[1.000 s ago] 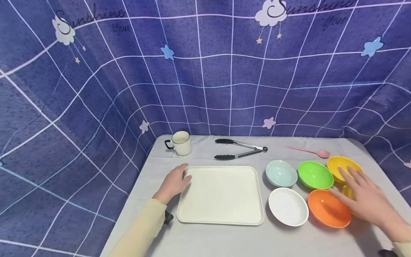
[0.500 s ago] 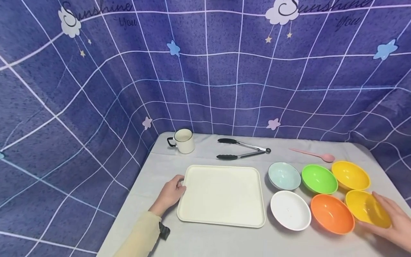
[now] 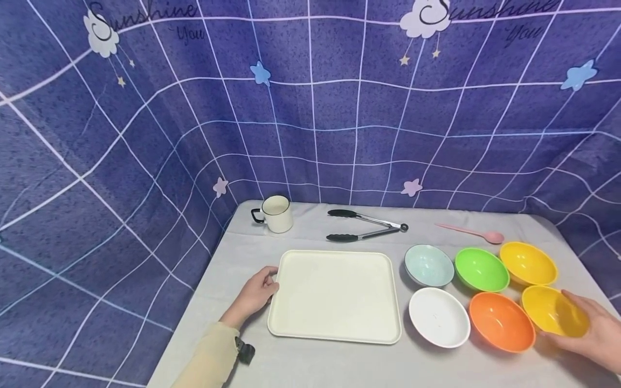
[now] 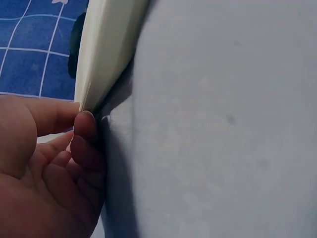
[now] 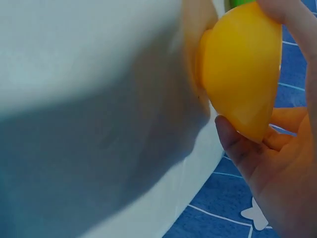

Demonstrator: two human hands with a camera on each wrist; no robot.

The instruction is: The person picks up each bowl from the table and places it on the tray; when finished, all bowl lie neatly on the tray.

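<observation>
A cream rectangular tray (image 3: pixel 335 296) lies on the cloth-covered table. My left hand (image 3: pixel 255 293) pinches its left rim; the left wrist view shows thumb and curled fingers meeting at the tray's edge (image 4: pixel 106 54). At the far right, my right hand (image 3: pixel 594 328) grips the nearer yellow bowl (image 3: pixel 550 310). Up close in the right wrist view, the yellow bowl's outside (image 5: pixel 242 69) sits between the thumb and the fingers, its foot close over the cloth. Just left of that bowl is an orange bowl (image 3: pixel 502 322), and behind it a second yellow bowl (image 3: pixel 529 263).
Between tray and orange bowl stands a white bowl (image 3: pixel 439 318). Behind are a pale blue bowl (image 3: pixel 429 265) and a green bowl (image 3: pixel 482 269). Along the back lie tongs (image 3: pixel 373 226), a pink spoon (image 3: pixel 492 237) and a mug (image 3: pixel 277 214). A blue curtain (image 3: pixel 335 108) borders the table.
My right hand has come down from above the bowls and moved right to grip the nearer yellow bowl. My left hand has lowered from the tray's upper left corner to its left rim.
</observation>
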